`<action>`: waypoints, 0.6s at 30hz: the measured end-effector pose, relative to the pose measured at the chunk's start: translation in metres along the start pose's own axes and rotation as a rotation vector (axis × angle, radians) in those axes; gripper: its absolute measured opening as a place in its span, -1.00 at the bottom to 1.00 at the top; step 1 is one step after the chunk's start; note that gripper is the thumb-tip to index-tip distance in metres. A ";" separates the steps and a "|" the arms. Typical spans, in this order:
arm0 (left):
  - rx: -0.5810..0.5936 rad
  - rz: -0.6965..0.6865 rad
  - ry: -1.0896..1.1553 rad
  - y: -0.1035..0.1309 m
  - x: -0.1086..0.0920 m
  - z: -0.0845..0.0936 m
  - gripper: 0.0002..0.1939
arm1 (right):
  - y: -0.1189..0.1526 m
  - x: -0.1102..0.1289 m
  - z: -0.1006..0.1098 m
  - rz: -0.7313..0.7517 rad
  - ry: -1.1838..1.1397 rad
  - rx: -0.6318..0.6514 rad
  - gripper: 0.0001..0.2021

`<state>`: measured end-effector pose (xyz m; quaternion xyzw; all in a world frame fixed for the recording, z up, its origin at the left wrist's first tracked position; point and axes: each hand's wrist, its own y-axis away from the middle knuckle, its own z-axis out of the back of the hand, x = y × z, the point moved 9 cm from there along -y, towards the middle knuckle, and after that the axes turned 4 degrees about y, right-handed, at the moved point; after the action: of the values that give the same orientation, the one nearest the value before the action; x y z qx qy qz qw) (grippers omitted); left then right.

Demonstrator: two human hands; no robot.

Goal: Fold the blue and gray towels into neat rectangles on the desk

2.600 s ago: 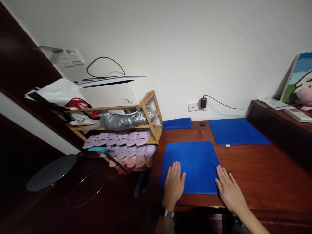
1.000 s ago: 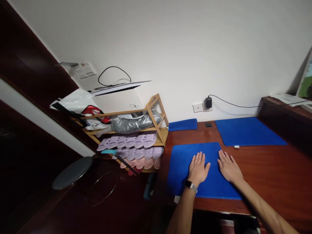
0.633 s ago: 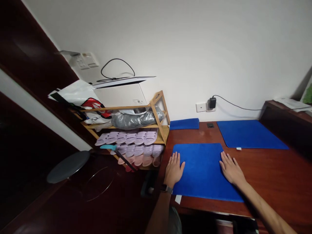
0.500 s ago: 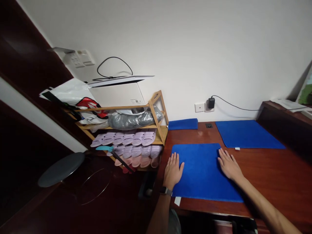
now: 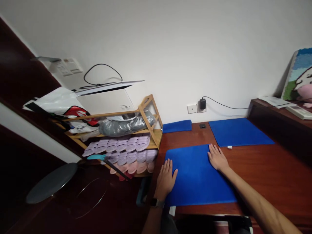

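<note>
A blue cloth (image 5: 195, 177) lies spread flat on the brown wooden desk (image 5: 263, 169), its white tag (image 5: 172, 211) poking out at the near left corner. On its left edge rests my left hand (image 5: 166, 178), palm down with fingers stretched out and a watch on the wrist. My right hand (image 5: 217, 157) lies flat at the cloth's right edge, near the far corner, fingers extended. Behind it to the right is a second flat blue cloth (image 5: 240, 131) with a small tag. A folded blue cloth (image 5: 177, 126) sits by the wall at the desk's far left.
Left of the desk, a wooden rack (image 5: 156, 139) bears purple slippers (image 5: 131, 143), plastic-wrapped goods and a white box (image 5: 107, 100). A round dark stool (image 5: 52, 182) stands lower left. A black charger (image 5: 202, 104) is plugged into the wall, its cord running right to a raised ledge.
The view has turned a little to the right, so everything sits further left and more of the cow picture shows. Both hands remain flat on the cloth's edges.
</note>
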<state>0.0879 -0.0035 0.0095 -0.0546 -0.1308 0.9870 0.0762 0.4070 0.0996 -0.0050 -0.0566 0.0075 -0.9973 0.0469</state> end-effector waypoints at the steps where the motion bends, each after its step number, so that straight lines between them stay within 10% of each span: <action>1: 0.001 0.001 -0.009 0.000 0.002 0.002 -0.35 | 0.001 0.001 0.001 0.005 -0.002 -0.005 -0.33; 4: -0.023 -0.006 -0.015 -0.019 -0.014 0.013 -0.36 | 0.004 0.002 0.003 0.006 -0.007 -0.008 -0.33; 7: -0.004 -0.081 0.045 -0.058 -0.075 0.016 -0.36 | 0.006 0.002 0.006 -0.001 -0.016 0.004 -0.32; 12: 0.182 -0.144 0.170 -0.113 -0.164 -0.020 -0.29 | 0.006 0.002 0.006 -0.007 -0.022 0.018 -0.32; 15: 0.202 -0.117 0.159 -0.115 -0.139 -0.030 -0.30 | 0.005 0.000 0.004 -0.010 -0.011 -0.001 -0.32; 18: 0.182 -0.047 0.095 -0.101 -0.067 -0.023 -0.31 | 0.005 -0.002 0.001 -0.011 0.002 -0.001 -0.32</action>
<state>0.1703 0.0881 0.0200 -0.0911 -0.0382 0.9890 0.1102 0.4093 0.0944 -0.0039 -0.0555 0.0079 -0.9976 0.0416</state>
